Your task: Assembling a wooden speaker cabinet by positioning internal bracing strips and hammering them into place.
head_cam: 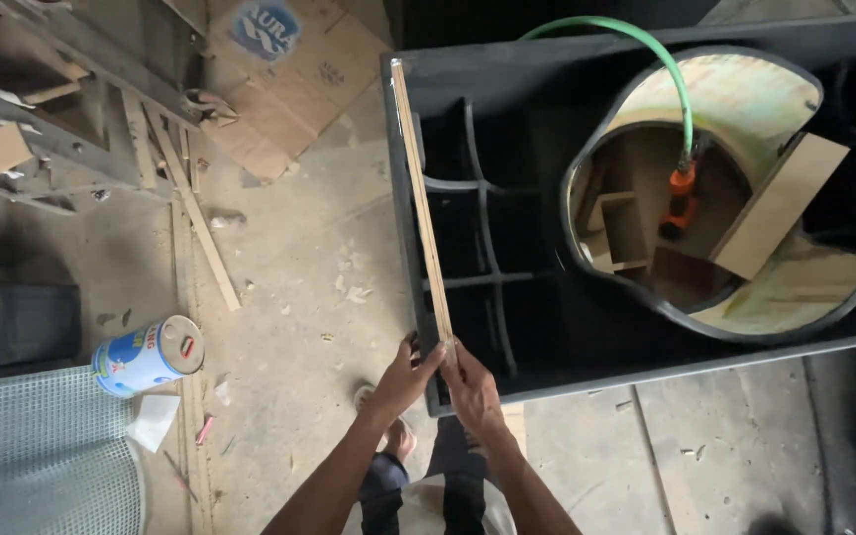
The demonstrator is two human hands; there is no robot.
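Observation:
A long thin wooden strip (420, 203) lies along the left edge of a big black speaker cabinet (547, 327). Both my hands grip its near end: my left hand (403, 378) from the left, my right hand (470, 388) from the right, fingers closed around the strip. The strip runs away from me to the cabinet's far left corner. The cabinet has a large round cut-out (715, 188) with bare wood inside. A green hose (666, 69) leads into the cut-out to an orange tool (681, 203).
A paint can (146, 355) lies on its side on the concrete floor at left, beside wire mesh (42, 456). Wood scraps and a timber frame (81, 109) lie far left, flattened cardboard (289, 69) behind. My foot in a sandal (388, 431) is below my hands.

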